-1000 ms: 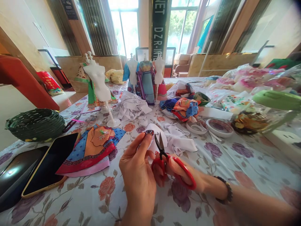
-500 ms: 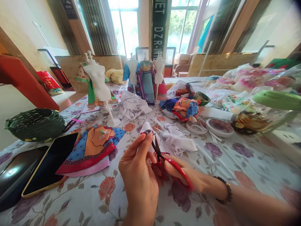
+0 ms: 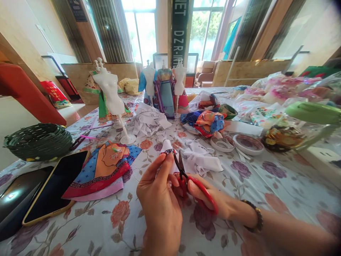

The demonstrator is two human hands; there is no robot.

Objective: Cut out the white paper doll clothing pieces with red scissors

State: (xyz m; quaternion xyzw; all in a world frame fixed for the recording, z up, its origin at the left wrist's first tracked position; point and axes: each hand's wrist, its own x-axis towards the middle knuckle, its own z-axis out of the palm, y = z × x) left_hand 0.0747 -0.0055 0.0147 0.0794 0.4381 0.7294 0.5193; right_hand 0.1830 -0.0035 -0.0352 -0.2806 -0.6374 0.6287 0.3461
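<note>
1. The flowered tablecloth [image 3: 101,231] is spread beneath the work; a larger printed cloth [image 3: 98,170] is laid on it to the left, and white scraps [image 3: 202,161] are strewn just beyond the scissors.
2. The left hand [image 3: 161,199] is raised above the table, its thumb and forefinger pinched together on the cloth piece, its other fingers loosely curled. For a steady cut, the pinch is best kept near the edge, with the fingertips well clear of the blades.
3. The right hand [image 3: 214,192] is curled around the handles, the thumb set in one loop; the fingers are mostly hidden.
4. The scissors [image 3: 183,173] are held with their blades slightly parted and pointed away from the body. Short snips are probably safer here than full closes.
5. The small cloth piece [image 3: 166,145] is held up between the left fingertips, just beside the blade tips; whether any cloth is caught between the blades cannot be told. It is best kept taut.
</note>
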